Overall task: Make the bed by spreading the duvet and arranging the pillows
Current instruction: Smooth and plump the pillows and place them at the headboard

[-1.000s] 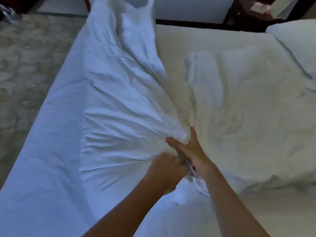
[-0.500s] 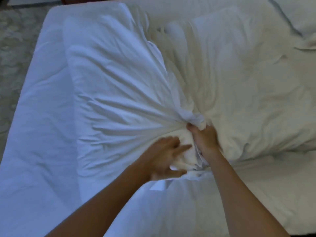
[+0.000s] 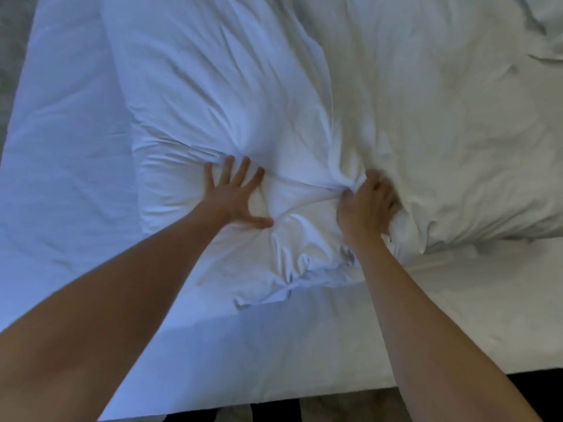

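The left hand presses flat, fingers spread, on the soft white crumpled duvet; the right hand grips a bunched fold.

A white-sheeted bed carries a rumpled white duvet, perhaps folded.

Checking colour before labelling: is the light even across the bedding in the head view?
Head view: no; the duvet reads bluish beside the left hand and warm cream beyond the right hand; dim, slightly soft, with wide-angle stretching of the forearms.
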